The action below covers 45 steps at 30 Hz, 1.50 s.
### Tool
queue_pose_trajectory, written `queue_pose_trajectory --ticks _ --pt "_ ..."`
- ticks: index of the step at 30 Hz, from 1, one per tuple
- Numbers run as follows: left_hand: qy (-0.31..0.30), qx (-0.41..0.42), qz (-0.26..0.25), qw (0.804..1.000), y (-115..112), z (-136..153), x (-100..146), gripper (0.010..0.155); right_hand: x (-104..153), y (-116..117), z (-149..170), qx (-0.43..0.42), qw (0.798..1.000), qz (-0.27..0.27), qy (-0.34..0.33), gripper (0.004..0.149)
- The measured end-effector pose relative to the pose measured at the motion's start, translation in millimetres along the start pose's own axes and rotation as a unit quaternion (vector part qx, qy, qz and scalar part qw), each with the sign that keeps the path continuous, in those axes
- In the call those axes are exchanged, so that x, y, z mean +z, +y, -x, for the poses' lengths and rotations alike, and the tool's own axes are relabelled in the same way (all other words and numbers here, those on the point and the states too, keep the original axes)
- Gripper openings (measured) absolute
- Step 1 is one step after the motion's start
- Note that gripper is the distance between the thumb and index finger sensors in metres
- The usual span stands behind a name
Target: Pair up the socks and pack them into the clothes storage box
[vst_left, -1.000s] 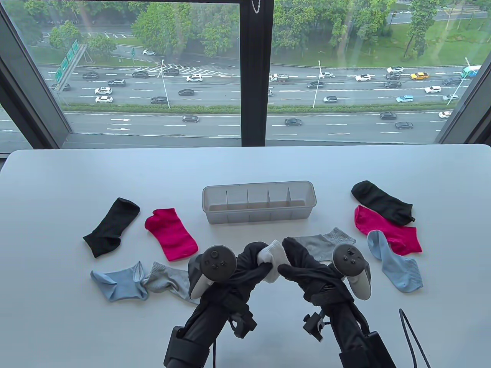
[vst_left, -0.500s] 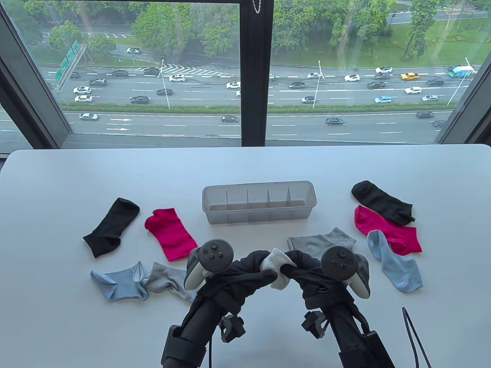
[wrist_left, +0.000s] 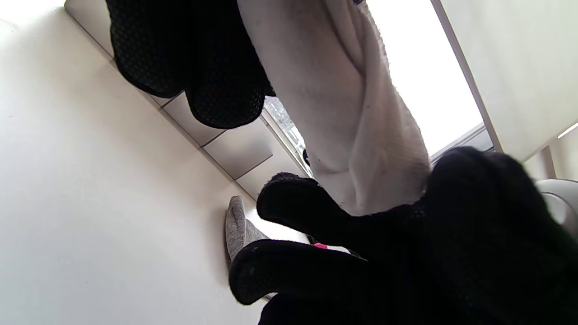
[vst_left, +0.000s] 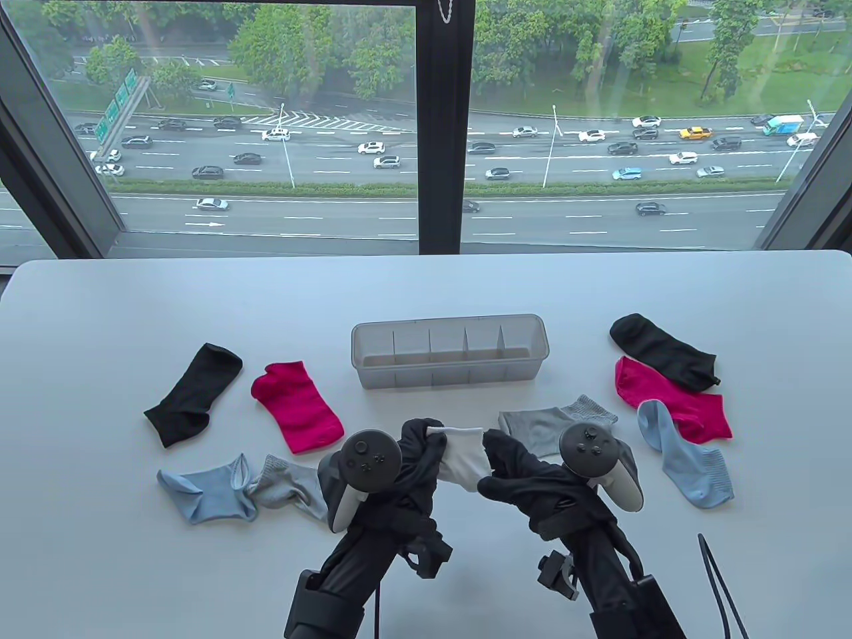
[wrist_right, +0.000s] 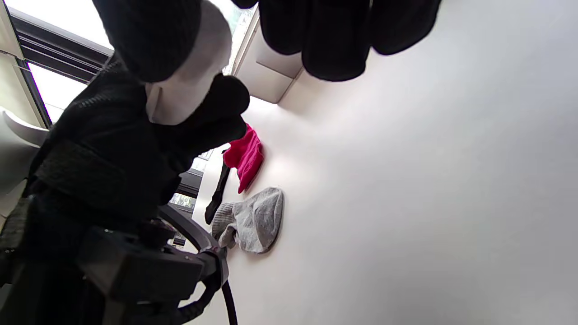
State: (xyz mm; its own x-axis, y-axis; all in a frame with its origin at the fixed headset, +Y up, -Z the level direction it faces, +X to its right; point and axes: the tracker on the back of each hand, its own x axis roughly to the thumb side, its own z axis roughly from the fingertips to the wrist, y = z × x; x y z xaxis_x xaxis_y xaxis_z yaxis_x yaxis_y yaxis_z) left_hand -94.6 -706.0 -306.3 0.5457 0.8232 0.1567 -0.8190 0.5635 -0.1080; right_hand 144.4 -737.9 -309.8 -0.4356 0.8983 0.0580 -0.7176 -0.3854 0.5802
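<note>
Both gloved hands hold white socks [vst_left: 460, 458] up above the table's front middle, stretched between them. My left hand [vst_left: 421, 447] grips the left end, and my right hand [vst_left: 499, 466] grips the right end. In the left wrist view the white socks [wrist_left: 356, 135] hang between the dark fingers. The right wrist view shows a bit of the white socks [wrist_right: 185, 85] clamped by the fingers. The clear storage box [vst_left: 450, 351] with dividers stands behind the hands. Loose socks lie on both sides: black [vst_left: 193, 393], pink [vst_left: 297, 406], blue [vst_left: 210, 496] and grey [vst_left: 289, 489] on the left.
On the right lie a grey sock [vst_left: 556, 423], a black sock [vst_left: 662, 349], a pink sock [vst_left: 672, 399] and a blue sock [vst_left: 689, 462]. A dark cable [vst_left: 715, 586] runs along the front right. A large window stands beyond the table's far edge.
The hands have drawn apart, pulling the bunched white socks out into a wider band between them. The loose socks and the box have not moved.
</note>
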Motion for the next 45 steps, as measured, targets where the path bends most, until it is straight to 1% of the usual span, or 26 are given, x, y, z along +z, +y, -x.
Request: queue_pose_trajectory --ticks 1,2,3,5,6,8,10,11,12,13,14,15,16,17,18,20,21,24,28,30,32,36,37,40,43,45 --pt "0.004 0.003 0.000 1.000 0 1 0 0.042 -2 1 0 -0.010 0.999 0.034 -0.004 0.075" --pt "0.003 -0.001 0.001 1.000 1 3 0 0.042 -2 1 0 -0.034 0.996 0.085 -0.016 0.066" --pt "0.008 0.003 0.009 1.000 2 6 -1 0.042 -2 1 0 -0.057 0.991 0.115 -0.025 0.061" --pt "0.012 0.025 0.036 0.999 2 9 -3 0.043 1 -2 1 -0.080 0.988 0.125 -0.031 0.056" --pt "0.011 0.023 0.041 0.999 2 8 -2 0.044 2 -3 1 -0.074 0.988 0.129 -0.031 0.055" --pt "0.004 -0.041 0.020 0.999 3 6 -1 0.044 6 -8 0 -0.040 0.987 0.153 -0.028 0.053" --pt "-0.015 -0.146 -0.001 0.989 3 2 0 0.044 11 -15 -3 -0.023 0.983 0.182 -0.022 0.053" --pt "-0.025 -0.199 -0.010 0.980 4 0 0 0.044 14 -19 -5 -0.009 0.980 0.197 -0.018 0.053" --pt "-0.027 -0.230 -0.011 0.973 5 -2 -1 0.042 15 -22 -7 0.001 0.979 0.206 -0.015 0.053" --pt "-0.018 -0.286 -0.023 0.958 9 -3 -1 0.040 20 -29 -13 0.033 0.970 0.241 -0.001 0.053" --pt "-0.023 -0.317 -0.025 0.948 11 -3 -2 0.041 22 -34 -16 0.051 0.964 0.260 0.005 0.053" --pt "-0.030 -0.339 -0.004 0.940 12 -1 -4 0.044 23 -41 -20 0.074 0.957 0.279 0.017 0.053" --pt "-0.025 -0.356 0.045 0.933 11 1 -6 0.051 25 -48 -25 0.087 0.948 0.304 0.034 0.053" --pt "-0.011 -0.370 0.099 0.924 7 4 -7 0.061 24 -56 -30 0.107 0.934 0.336 0.056 0.053" --pt "0.006 -0.388 0.150 0.909 3 6 -9 0.067 22 -66 -37 0.135 0.922 0.353 0.078 0.053" --pt "0.020 -0.408 0.173 0.896 -4 7 -9 0.071 14 -80 -50 0.185 0.906 0.367 0.103 0.053" --pt "0.016 -0.408 0.190 0.893 -9 7 -9 0.073 6 -90 -59 0.221 0.892 0.377 0.117 0.053" --pt "0.019 -0.413 0.221 0.883 -18 6 -7 0.075 -18 -105 -74 0.279 0.869 0.380 0.152 0.053" --pt "0.011 -0.424 0.238 0.874 -26 4 -6 0.076 -57 -114 -79 0.348 0.832 0.362 0.235 0.054" --pt "0.012 -0.420 0.242 0.874 -27 5 -7 0.075 -75 -113 -76 0.374 0.811 0.367 0.261 0.054" --pt "0.013 -0.415 0.241 0.877 -26 6 -7 0.074 -89 -111 -72 0.390 0.801 0.358 0.278 0.054" --pt "0.022 -0.397 0.242 0.885 -23 10 -8 0.074 -117 -106 -60 0.440 0.775 0.317 0.325 0.054" --pt "0.022 -0.396 0.242 0.886 -23 10 -8 0.074 -121 -106 -56 0.440 0.774 0.308 0.335 0.054" --pt "0.020 -0.397 0.242 0.885 -25 10 -8 0.074 -127 -104 -42 0.418 0.796 0.259 0.353 0.049" --pt "0.017 -0.393 0.244 0.886 -25 11 -8 0.074 -119 -104 -38 0.396 0.821 0.263 0.317 0.051" --pt "0.018 -0.392 0.245 0.886 -25 10 -8 0.073 -108 -107 -43 0.398 0.828 0.271 0.287 0.053"
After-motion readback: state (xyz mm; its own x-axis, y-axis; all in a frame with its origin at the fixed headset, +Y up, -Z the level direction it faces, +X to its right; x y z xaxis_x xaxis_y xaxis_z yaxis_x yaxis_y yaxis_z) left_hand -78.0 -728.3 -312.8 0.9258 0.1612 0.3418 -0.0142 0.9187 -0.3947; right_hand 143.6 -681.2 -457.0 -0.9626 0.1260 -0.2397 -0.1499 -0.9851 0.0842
